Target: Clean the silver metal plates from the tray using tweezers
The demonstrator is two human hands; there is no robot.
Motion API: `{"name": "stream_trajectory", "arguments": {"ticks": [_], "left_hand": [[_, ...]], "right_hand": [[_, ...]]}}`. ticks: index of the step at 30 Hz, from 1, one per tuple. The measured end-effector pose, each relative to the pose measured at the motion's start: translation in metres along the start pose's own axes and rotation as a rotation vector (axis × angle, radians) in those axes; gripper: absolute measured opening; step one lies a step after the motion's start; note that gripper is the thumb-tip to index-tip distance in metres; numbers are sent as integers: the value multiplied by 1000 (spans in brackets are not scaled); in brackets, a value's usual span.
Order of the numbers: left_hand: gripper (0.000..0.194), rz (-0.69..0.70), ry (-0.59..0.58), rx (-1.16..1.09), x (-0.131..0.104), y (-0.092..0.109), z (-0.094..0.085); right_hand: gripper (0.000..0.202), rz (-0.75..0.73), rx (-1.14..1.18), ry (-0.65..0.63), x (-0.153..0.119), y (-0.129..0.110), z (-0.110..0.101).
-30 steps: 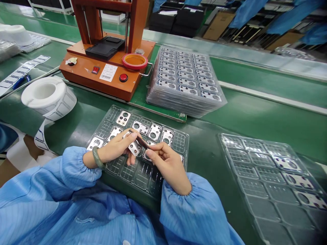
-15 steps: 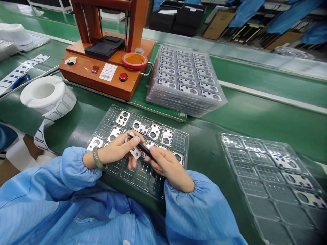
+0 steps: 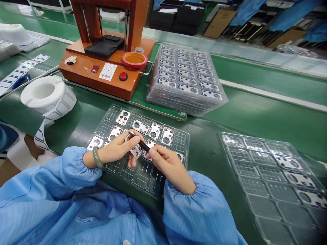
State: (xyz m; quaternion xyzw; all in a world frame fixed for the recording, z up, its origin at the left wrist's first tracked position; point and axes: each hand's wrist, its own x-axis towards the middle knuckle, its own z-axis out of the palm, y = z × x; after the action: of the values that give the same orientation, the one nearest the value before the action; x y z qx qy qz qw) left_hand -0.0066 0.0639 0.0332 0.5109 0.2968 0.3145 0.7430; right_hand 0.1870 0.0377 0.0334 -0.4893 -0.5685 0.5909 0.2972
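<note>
Over a clear plastic tray [image 3: 184,149], my left hand [image 3: 120,146] grips a small silver metal plate [image 3: 136,152] with round holes, its fingers partly behind the plate. My right hand [image 3: 163,160] is closed around a slim black pen-like tool [image 3: 143,146], which lies slantwise across the plate. The tool's far end reaches my left thumb and index finger; I cannot make out its tip. Similar silver plates, such as one camera-frame-shaped piece [image 3: 154,131], sit in the tray's pockets around my hands.
An orange press [image 3: 102,80] stands behind the tray, with a tape roll [image 3: 134,60] on it. To its right rises a tall stack of filled trays [image 3: 189,98]. A label roll [image 3: 48,93] lies left. Another clear tray [image 3: 265,190], with several plates, is at right.
My right hand has shifted slightly right, and the black tool has turned a little in it. My left hand and the plate stay nearly in place.
</note>
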Motion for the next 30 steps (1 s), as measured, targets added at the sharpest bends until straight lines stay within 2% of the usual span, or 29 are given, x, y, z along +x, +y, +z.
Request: {"name": "stream_trajectory", "arguments": {"ticks": [6,10,13,17,25,27,30], "left_hand": [[33,65,7,-13,0,0,1],[31,76,15,7,-1,1,1],[31,59,24,23,-1,1,1],[32,43,36,34,-1,2,1],[32,55,19,47,-1,2,2],[32,47,20,45,-1,1,1],[36,38,33,47,0,0,0]], "right_hand": [[53,65,147,-180,0,3,-3],[53,109,185,-221,-1,2,-1],[51,79,153,-177,0,0,0],[46,17,127,-52,1,-1,1],[55,65,52,-177,0,2,-6],[54,51,26,-155,0,3,-5],[41,6,-52,-43,0,2,0]]}}
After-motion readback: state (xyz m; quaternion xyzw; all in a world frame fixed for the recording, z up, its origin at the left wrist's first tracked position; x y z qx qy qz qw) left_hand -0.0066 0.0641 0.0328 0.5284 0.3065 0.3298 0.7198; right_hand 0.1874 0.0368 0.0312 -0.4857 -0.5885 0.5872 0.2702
